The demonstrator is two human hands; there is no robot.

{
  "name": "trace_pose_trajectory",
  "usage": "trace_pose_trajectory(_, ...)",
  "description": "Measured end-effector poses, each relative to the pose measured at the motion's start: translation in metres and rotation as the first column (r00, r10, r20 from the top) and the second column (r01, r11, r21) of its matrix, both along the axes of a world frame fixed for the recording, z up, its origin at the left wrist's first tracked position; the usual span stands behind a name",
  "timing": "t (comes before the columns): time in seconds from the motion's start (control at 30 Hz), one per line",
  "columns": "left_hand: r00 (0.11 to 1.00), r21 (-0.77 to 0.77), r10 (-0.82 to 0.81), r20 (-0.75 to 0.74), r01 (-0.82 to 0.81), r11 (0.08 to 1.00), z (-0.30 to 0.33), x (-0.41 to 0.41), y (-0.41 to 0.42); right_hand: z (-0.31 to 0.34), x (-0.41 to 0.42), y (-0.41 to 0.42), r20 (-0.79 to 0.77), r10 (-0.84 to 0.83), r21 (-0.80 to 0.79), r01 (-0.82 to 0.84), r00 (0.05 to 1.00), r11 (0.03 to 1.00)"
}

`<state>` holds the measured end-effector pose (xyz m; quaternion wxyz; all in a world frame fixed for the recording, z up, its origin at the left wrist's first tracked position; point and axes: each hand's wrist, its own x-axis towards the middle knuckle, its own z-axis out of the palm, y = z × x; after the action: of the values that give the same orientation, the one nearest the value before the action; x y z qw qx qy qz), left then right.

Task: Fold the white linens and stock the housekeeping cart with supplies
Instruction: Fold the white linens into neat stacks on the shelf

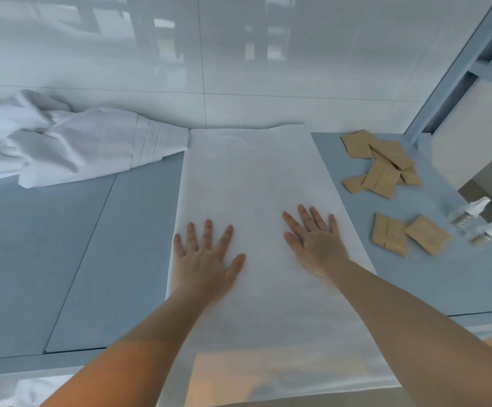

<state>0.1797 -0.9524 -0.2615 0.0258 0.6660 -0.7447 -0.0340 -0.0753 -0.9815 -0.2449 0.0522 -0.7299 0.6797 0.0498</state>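
- We've got one white linen [247,177] laid out as a long strip on the blue table [62,245], left hand [206,259] and right hand [315,242] both flat on it, fingers spread.
- Looks partway folded to us.
- Crumpled linen pile [62,148] at far left isn't touched.
- Brown packets [385,163] and small spray bottles [479,224] wait at right; no cart in view.

Sheet [250,177] mid-table [62,245] — packets [385,163] right, linen [62,142] left

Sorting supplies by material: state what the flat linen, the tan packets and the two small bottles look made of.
Flat linen: matte white woven cloth, probably cotton, lying smooth. Tan packets: likely kraft paper, matte brown with seams. Small bottles: clear plastic or glass, see-through, with white caps.
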Motion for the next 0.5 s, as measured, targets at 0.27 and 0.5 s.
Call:
trace_pose_trajectory(0.27, 0.999, -0.025, 0.036, 0.028, -0.036, 0.999, -0.008, -0.004, -0.014, -0.003, 0.053, 0.014, 0.098, 0.145, -0.009, -0.144, 0.985, 0.989)
trace_pose_trajectory(0.5, 1.0, -0.023, -0.014, 0.004, 0.014, 1.0, 0.0, 0.001, -0.011, 0.002, -0.035, 0.057, 0.006, 0.158, -0.068, -0.157, 0.987, 0.985)
